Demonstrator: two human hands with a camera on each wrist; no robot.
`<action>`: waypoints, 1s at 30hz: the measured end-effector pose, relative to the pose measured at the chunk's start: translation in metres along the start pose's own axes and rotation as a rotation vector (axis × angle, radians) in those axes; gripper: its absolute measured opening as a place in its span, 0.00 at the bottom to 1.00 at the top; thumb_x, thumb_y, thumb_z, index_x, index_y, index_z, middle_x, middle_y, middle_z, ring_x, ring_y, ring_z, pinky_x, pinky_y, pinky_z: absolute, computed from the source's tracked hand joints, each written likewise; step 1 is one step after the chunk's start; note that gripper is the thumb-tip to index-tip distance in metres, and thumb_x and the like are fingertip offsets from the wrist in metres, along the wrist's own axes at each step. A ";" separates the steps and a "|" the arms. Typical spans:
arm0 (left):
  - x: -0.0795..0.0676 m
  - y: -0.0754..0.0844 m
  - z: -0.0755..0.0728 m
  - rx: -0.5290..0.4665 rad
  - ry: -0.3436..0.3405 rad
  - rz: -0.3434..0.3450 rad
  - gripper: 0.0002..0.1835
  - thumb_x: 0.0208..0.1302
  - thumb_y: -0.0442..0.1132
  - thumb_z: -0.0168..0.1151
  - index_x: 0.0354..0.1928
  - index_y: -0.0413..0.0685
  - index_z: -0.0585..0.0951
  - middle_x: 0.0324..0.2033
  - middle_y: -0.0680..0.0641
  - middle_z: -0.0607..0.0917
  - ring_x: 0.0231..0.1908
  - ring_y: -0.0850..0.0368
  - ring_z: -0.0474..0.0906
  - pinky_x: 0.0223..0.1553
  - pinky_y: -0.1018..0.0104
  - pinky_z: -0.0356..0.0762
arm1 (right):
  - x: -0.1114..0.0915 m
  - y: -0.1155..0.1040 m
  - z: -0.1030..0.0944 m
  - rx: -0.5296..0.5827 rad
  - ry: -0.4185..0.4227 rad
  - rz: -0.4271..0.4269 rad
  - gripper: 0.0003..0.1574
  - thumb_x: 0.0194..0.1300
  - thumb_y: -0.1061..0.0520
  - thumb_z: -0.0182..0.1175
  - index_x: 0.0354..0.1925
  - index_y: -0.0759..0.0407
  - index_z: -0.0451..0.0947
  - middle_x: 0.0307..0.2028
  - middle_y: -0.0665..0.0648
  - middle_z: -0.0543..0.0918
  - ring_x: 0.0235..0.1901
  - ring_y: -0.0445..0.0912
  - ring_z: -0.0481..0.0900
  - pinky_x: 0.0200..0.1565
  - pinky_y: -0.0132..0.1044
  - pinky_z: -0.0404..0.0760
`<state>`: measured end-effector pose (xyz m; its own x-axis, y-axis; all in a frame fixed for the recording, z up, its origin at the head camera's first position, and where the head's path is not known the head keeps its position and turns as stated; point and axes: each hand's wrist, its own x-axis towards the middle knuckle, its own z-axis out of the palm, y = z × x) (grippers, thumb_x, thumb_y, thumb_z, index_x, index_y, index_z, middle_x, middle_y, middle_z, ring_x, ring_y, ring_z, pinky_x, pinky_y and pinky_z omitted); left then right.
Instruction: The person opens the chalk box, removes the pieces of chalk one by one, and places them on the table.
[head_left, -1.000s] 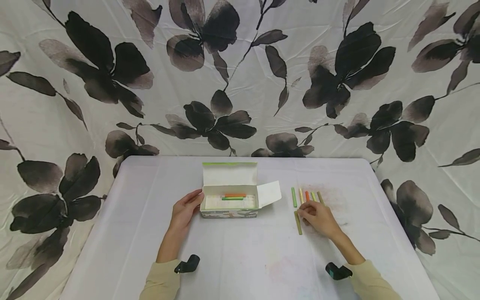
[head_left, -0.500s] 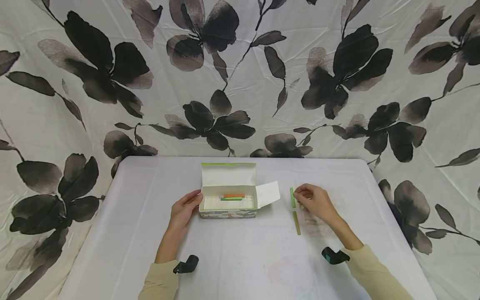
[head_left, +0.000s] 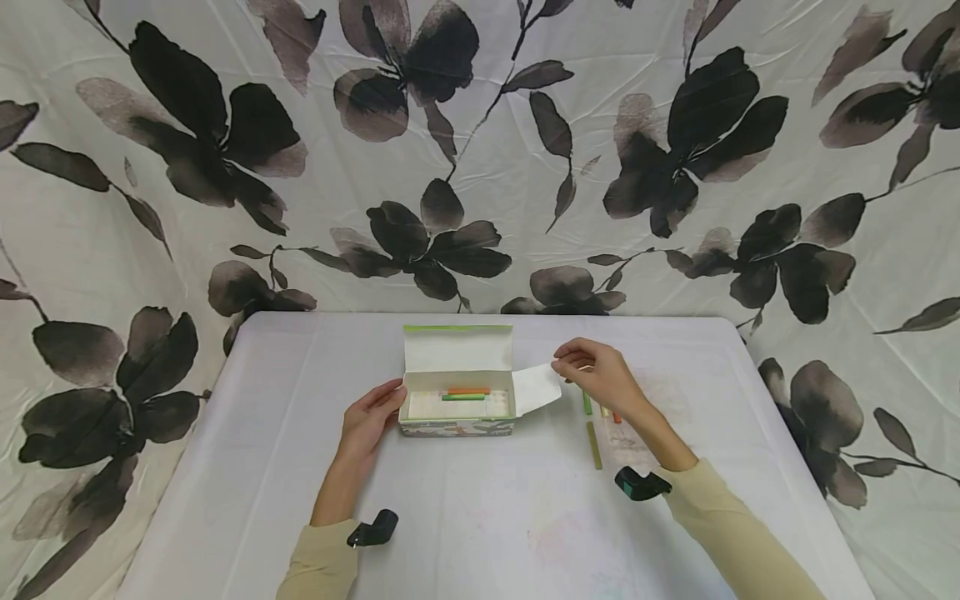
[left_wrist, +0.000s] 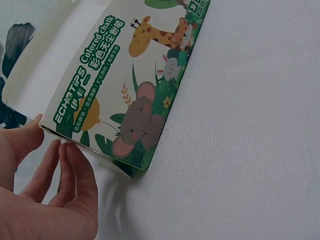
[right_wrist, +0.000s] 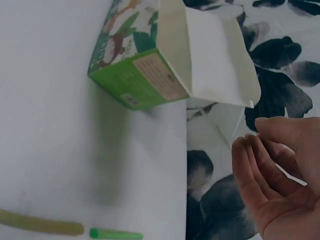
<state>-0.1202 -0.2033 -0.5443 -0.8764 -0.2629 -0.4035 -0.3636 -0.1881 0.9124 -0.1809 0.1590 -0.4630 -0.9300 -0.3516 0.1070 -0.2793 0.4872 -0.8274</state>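
Observation:
An open chalk box point(head_left: 456, 427), printed with cartoon animals and the words "Colored chalk", stands mid-table with its lid point(head_left: 458, 348) raised. Inside lie an orange chalk point(head_left: 468, 391) and a green chalk point(head_left: 462, 398). My left hand point(head_left: 365, 425) holds the box at its left end, thumb and fingers at the corner in the left wrist view. At the outer edge of the white right side flap point(head_left: 537, 389) is my right hand point(head_left: 597, 373). Its fingers are loosely bent, and nothing shows between thumb and fingers in the right wrist view.
Right of the box lie an olive chalk point(head_left: 594, 446) and a green chalk point(head_left: 587, 403). An orange-red chalk point(head_left: 617, 417) shows partly under the right forearm; other sticks there are mostly hidden. Chalk smudges mark the white tablecloth point(head_left: 555, 533). A floral cloth point(head_left: 480, 167) hangs behind.
My right hand has moved from over the loose chalks, up and left to the box's side flap. The left hand and the box have stayed in place.

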 end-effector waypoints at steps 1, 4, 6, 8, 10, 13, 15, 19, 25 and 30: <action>0.000 0.000 0.000 0.000 -0.001 -0.001 0.26 0.71 0.40 0.67 0.67 0.38 0.77 0.48 0.52 0.84 0.46 0.61 0.81 0.47 0.70 0.81 | 0.003 -0.003 0.003 0.002 -0.006 -0.008 0.13 0.70 0.59 0.67 0.49 0.66 0.82 0.40 0.59 0.87 0.39 0.53 0.86 0.38 0.36 0.84; 0.001 0.000 -0.001 0.002 0.001 0.001 0.26 0.71 0.40 0.67 0.67 0.38 0.76 0.49 0.51 0.84 0.46 0.61 0.81 0.47 0.71 0.81 | 0.010 -0.009 0.011 0.004 -0.030 -0.040 0.13 0.70 0.60 0.67 0.49 0.66 0.83 0.40 0.59 0.87 0.39 0.51 0.86 0.38 0.36 0.84; 0.001 -0.001 -0.001 0.002 0.004 0.004 0.26 0.71 0.40 0.68 0.67 0.37 0.76 0.50 0.50 0.84 0.47 0.61 0.81 0.47 0.71 0.81 | 0.015 -0.011 0.018 0.006 -0.045 -0.051 0.13 0.70 0.59 0.68 0.49 0.66 0.83 0.40 0.58 0.87 0.38 0.49 0.85 0.38 0.37 0.84; 0.001 -0.001 -0.001 0.002 0.008 0.005 0.26 0.70 0.40 0.68 0.67 0.37 0.77 0.49 0.50 0.84 0.47 0.60 0.81 0.46 0.72 0.80 | 0.018 -0.013 0.024 0.010 -0.059 -0.065 0.13 0.69 0.60 0.68 0.49 0.66 0.83 0.40 0.57 0.87 0.38 0.49 0.85 0.39 0.38 0.84; 0.001 -0.001 -0.002 0.002 0.008 0.007 0.27 0.70 0.40 0.69 0.67 0.37 0.77 0.49 0.51 0.84 0.47 0.60 0.81 0.46 0.72 0.80 | 0.022 -0.016 0.032 0.017 -0.072 -0.069 0.13 0.69 0.60 0.68 0.49 0.66 0.83 0.40 0.57 0.87 0.37 0.49 0.85 0.40 0.39 0.83; 0.002 -0.001 -0.002 -0.003 0.011 0.008 0.26 0.70 0.40 0.69 0.66 0.38 0.77 0.48 0.51 0.84 0.47 0.60 0.81 0.45 0.72 0.81 | 0.026 -0.018 0.042 0.025 -0.092 -0.080 0.13 0.68 0.61 0.69 0.48 0.67 0.83 0.40 0.58 0.88 0.38 0.50 0.85 0.42 0.41 0.84; 0.002 -0.002 -0.003 -0.005 0.009 0.010 0.27 0.70 0.40 0.69 0.66 0.37 0.77 0.49 0.51 0.84 0.48 0.60 0.81 0.46 0.72 0.81 | 0.028 -0.019 0.049 0.028 -0.112 -0.086 0.13 0.68 0.61 0.69 0.49 0.68 0.83 0.40 0.58 0.88 0.39 0.50 0.85 0.43 0.41 0.84; 0.001 -0.002 -0.003 -0.007 0.010 0.007 0.27 0.70 0.40 0.69 0.67 0.37 0.77 0.49 0.50 0.85 0.47 0.60 0.82 0.46 0.71 0.81 | 0.032 -0.020 0.064 0.034 -0.166 -0.116 0.14 0.67 0.63 0.69 0.49 0.69 0.83 0.41 0.59 0.87 0.40 0.51 0.85 0.46 0.41 0.84; 0.000 -0.002 -0.002 -0.020 0.010 0.012 0.26 0.70 0.39 0.69 0.66 0.36 0.77 0.47 0.52 0.86 0.47 0.59 0.82 0.45 0.72 0.81 | 0.036 -0.018 0.084 0.032 -0.266 -0.141 0.14 0.65 0.65 0.70 0.48 0.69 0.83 0.40 0.59 0.87 0.41 0.48 0.84 0.47 0.38 0.84; 0.000 -0.001 0.001 -0.035 0.000 0.018 0.26 0.70 0.39 0.69 0.66 0.36 0.77 0.45 0.54 0.86 0.46 0.60 0.82 0.44 0.73 0.81 | 0.038 -0.018 0.098 0.022 -0.340 -0.163 0.14 0.65 0.64 0.71 0.48 0.69 0.83 0.40 0.58 0.87 0.40 0.46 0.84 0.45 0.34 0.83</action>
<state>-0.1203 -0.2026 -0.5451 -0.8826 -0.2663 -0.3874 -0.3367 -0.2169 0.9163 -0.1878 0.0586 -0.4981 -0.7403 -0.6702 0.0524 -0.4086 0.3868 -0.8267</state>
